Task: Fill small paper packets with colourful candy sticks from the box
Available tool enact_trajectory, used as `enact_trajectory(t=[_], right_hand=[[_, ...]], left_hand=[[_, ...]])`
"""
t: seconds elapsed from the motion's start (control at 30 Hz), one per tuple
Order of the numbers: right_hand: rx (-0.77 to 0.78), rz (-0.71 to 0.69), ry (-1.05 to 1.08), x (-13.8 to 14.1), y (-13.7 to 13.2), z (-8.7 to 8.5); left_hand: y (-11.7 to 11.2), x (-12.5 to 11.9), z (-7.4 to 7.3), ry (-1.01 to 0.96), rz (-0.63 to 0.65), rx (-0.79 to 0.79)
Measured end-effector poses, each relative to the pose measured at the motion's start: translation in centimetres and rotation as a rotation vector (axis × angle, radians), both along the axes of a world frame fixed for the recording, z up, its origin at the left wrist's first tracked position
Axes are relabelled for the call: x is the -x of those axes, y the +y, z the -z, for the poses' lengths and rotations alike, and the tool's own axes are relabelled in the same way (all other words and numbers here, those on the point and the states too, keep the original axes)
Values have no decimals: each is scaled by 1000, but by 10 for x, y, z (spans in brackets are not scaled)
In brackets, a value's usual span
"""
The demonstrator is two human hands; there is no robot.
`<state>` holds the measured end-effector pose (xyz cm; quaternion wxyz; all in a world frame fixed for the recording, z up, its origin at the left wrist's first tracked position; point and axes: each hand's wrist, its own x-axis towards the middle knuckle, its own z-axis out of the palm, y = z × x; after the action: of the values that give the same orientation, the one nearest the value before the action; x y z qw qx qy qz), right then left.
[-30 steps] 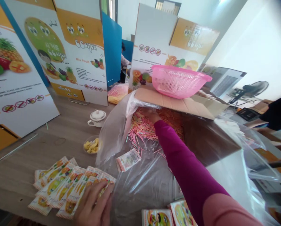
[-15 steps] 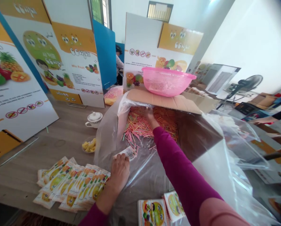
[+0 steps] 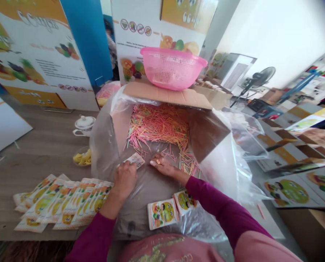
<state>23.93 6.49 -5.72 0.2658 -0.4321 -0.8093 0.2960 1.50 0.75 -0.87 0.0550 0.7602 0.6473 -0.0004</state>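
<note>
My left hand (image 3: 125, 178) is closed on a small stack of printed packets (image 3: 135, 159) that lies on the clear plastic liner (image 3: 105, 145) of an open cardboard box (image 3: 168, 96). Just to its right, my right hand (image 3: 162, 167), with a ring on it, rests knuckles up on the plastic, its fingers curled at the near edge of a heap of pink, yellow and green sticks (image 3: 158, 123). What those fingers hold is hidden. A fanned row of fruit-print packets (image 3: 61, 203) lies on the wooden table left of my left arm.
A pink basket (image 3: 173, 67) sits on the box's far flap. Two packets (image 3: 162, 214) lie on the plastic near my lap. A white lidded pot (image 3: 83, 123) and a dish of yellow pieces (image 3: 82, 158) stand left of the box. Printed boards, a fan (image 3: 260, 76) and cartons surround.
My right hand has drawn back from deep in the stick heap to its near edge. My left hand left the fanned packets and took hold of the small stack on the plastic.
</note>
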Motion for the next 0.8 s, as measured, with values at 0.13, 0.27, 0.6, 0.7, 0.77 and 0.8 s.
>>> enact_trajectory(t=[0.13, 0.27, 0.6, 0.7, 0.77, 0.8], right_hand=[[46, -89, -73, -2, 2, -3], [117, -118, -137, -2, -4, 2], [235, 103, 577, 12, -14, -54], [287, 135, 716, 24, -18, -86], [304, 88, 767, 32, -22, -100], [305, 49, 776, 36, -24, -104]], left_hand=[[0, 0, -1, 7, -11, -42], [-8, -4, 0, -7, -5, -5], [5, 19, 15, -757, -185, -176], [-2, 18, 12, -1149, -206, -146], [-10, 12, 6, -1303, -213, -87], [-14, 8, 2, -1355, -209, -67]])
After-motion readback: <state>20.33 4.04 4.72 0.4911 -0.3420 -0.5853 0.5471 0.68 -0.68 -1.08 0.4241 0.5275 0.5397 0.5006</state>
